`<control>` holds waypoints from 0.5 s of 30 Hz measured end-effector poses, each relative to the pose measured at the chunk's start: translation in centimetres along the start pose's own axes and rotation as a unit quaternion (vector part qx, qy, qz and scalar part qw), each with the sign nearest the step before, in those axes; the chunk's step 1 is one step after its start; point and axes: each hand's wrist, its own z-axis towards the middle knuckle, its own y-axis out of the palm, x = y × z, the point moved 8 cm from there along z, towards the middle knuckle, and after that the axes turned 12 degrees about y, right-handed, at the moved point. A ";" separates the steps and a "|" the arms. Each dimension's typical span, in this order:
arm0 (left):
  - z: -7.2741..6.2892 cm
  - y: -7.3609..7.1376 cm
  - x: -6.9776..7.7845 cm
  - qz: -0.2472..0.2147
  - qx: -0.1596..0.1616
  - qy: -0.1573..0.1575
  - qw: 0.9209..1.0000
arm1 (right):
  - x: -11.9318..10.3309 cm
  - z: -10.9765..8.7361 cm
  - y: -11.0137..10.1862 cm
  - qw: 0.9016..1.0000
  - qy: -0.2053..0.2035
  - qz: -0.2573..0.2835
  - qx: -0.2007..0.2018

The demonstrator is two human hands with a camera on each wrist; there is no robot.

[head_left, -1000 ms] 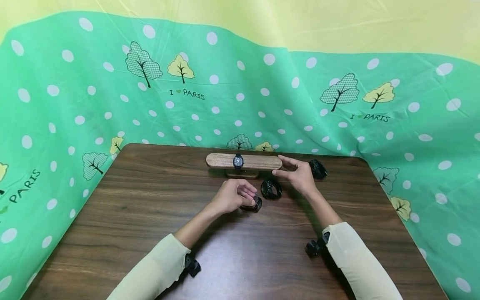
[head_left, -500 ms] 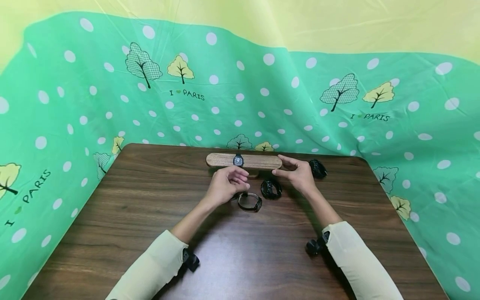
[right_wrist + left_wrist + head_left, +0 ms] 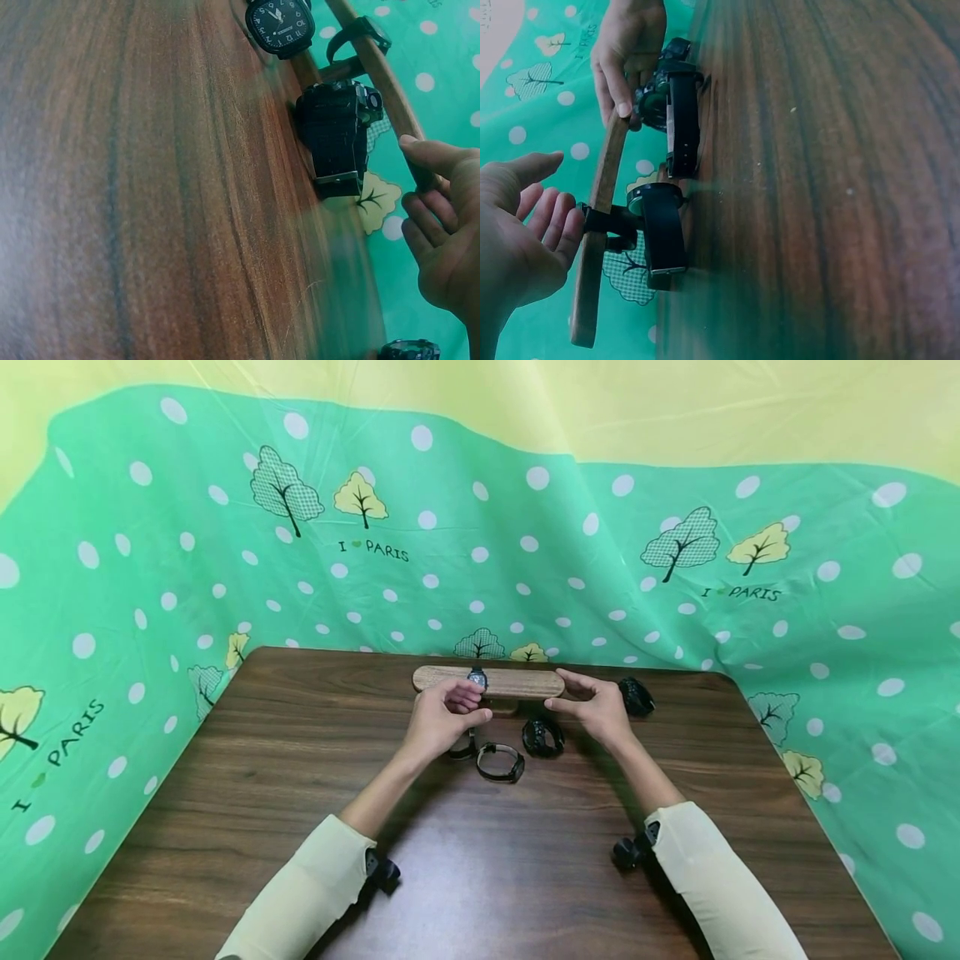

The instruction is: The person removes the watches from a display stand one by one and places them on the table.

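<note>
A wooden display bar (image 3: 525, 684) on a low stand sits at the table's back, with a dark square-faced wristwatch (image 3: 477, 677) strapped round its middle. My left hand (image 3: 438, 718) is at this watch, its fingers loosely bent and nothing gripped; whether the fingertips touch the watch I cannot tell. My right hand (image 3: 597, 710) pinches the bar's right end between thumb and fingers, clear in the right wrist view. In front of the bar lie a thin-strapped black watch (image 3: 500, 763) and a chunky black watch (image 3: 543, 738). Another watch (image 3: 465, 748) is partly hidden behind my left hand.
One more black watch (image 3: 637, 698) lies beyond my right hand. The dark wooden table (image 3: 480, 860) spreads out in front, and a green patterned cloth (image 3: 480, 527) hangs behind its back edge.
My left hand has left the thin-strapped watch and moved up and left to the watch on the bar. The watch partly behind that hand has come into view. My right hand stays put.
</note>
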 end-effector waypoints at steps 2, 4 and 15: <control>0.1 -0.2 0.1 0.007 0.008 0.006 1.000 | 0.2 0.0 0.0 1.000 -0.001 -0.001 0.000; 0.2 -0.4 0.2 0.017 0.014 0.013 1.000 | 0.3 0.1 0.0 1.000 -0.002 0.000 0.000; 0.6 -1.0 0.1 0.077 0.030 0.033 0.996 | 0.4 0.1 0.0 1.000 -0.012 0.008 0.001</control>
